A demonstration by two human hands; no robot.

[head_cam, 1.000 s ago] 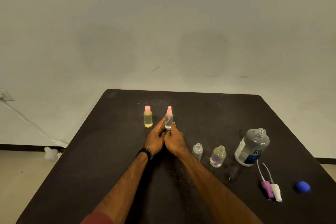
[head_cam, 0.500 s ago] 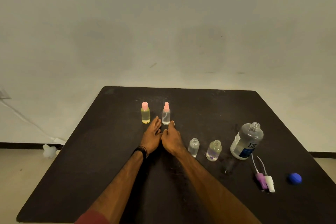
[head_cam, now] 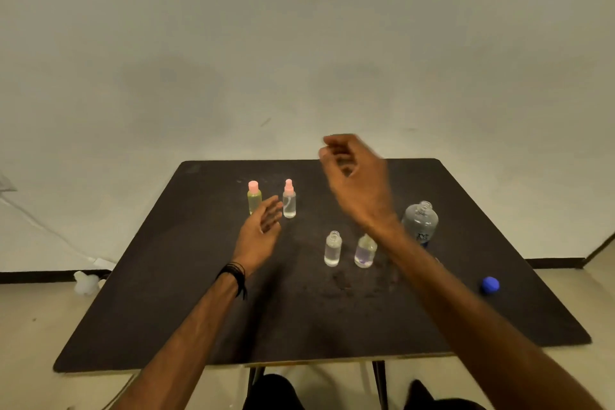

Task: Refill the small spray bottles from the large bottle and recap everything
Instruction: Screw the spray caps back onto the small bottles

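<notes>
The large clear plastic bottle with a blue label (head_cam: 420,222) stands uncapped at the right of the dark tabletop (head_cam: 186,293), partly behind the right forearm. Just left of it stand two small clear open-necked bottles, one with colourless liquid (head_cam: 332,249) and one with a purple tint at its base (head_cam: 365,251). Farther back stand a yellow-filled bottle with a pink cap (head_cam: 254,197) and a clear spray bottle with a pink nozzle (head_cam: 289,199). The left hand (head_cam: 260,230) hovers just beside that spray bottle, fingers relaxed and holding nothing. The right hand (head_cam: 357,181) is raised above the table, fingers loosely curled (blurred, nothing visible in it). A round blue cap (head_cam: 490,285) lies near the right edge.
</notes>
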